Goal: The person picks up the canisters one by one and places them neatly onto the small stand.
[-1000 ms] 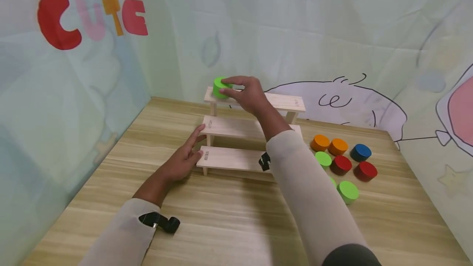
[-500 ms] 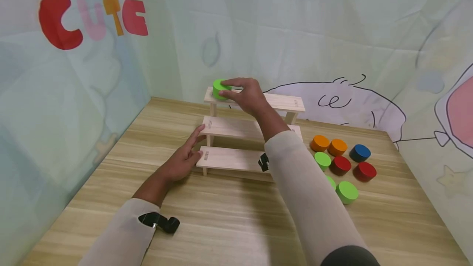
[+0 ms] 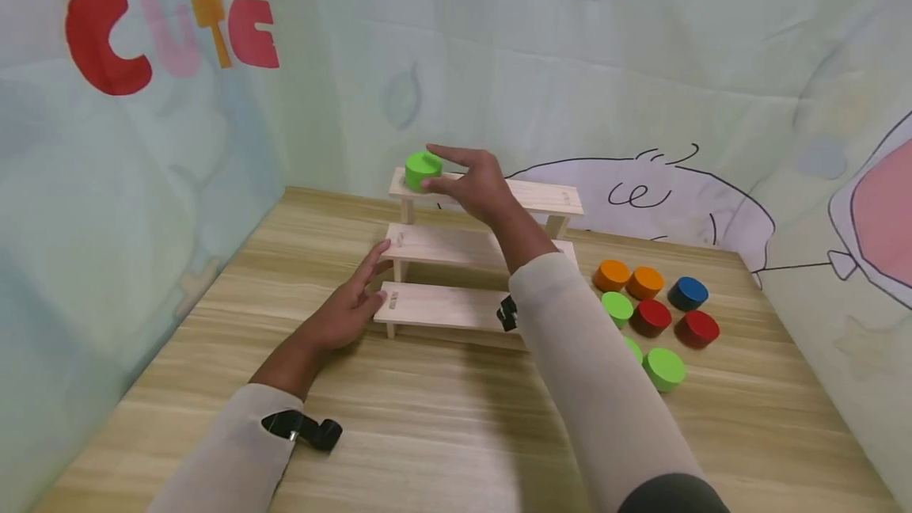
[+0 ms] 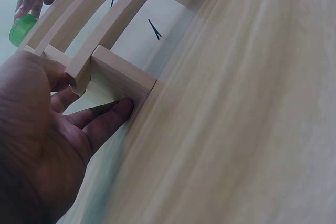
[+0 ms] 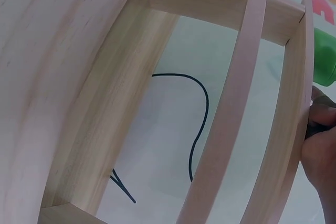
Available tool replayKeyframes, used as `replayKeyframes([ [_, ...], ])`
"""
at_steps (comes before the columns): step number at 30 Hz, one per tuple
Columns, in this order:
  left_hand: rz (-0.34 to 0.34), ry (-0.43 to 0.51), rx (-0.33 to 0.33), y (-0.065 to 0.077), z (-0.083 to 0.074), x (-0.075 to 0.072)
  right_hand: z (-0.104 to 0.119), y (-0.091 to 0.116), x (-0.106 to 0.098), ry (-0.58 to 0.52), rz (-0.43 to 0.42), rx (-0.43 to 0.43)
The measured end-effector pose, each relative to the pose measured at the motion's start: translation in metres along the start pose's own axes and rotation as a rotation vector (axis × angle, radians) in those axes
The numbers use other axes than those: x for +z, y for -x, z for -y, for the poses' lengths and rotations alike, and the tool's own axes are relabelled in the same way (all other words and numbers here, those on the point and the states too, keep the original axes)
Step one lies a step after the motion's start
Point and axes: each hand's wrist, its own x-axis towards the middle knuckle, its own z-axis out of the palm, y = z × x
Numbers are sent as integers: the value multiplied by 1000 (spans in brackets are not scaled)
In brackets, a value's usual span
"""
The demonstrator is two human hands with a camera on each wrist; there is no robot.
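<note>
A three-tier wooden step shelf [image 3: 442, 305] stands on the table. A green round block [image 3: 422, 172] sits at the left end of its top board. My right hand [image 3: 477, 184] is at the block's right side, the index fingertip raised at its upper edge and the thumb low by its front. Its fingers are spread apart rather than curled round the block. My left hand [image 3: 349, 311] rests against the shelf's left end, fingertips at the middle and lowest boards. In the left wrist view, extended fingers [image 4: 107, 121] touch the shelf's side panel [image 4: 123, 72].
Right of the shelf stand more round blocks: orange [image 3: 645, 283], blue [image 3: 688, 294], red [image 3: 697, 328] and green [image 3: 664, 369]. My right sleeve [image 3: 591, 355] hides part of the shelf and overlaps a green block. Printed cloth [image 3: 356, 62] hangs behind the table.
My right index finger has lifted from the green block's top and spread away from the thumb. The block stays in place on the top board. My left hand holds its position.
</note>
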Motion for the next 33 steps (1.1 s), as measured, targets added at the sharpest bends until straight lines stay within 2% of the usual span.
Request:
replayKeyframes([
  [6, -12, -17, 19, 1, 2, -3, 3, 3, -4, 19, 27, -17],
  [11, -11, -3, 17, 1, 3, -3, 7, 9, -15, 63, 48, 8],
  [21, -10, 1, 31, 2, 3, -7, 8, 26, -60, 132, 24, 31],
  [33, -10, 27, 24, 5, 3, -7, -11, 65, -109, 185, 6, 88],
])
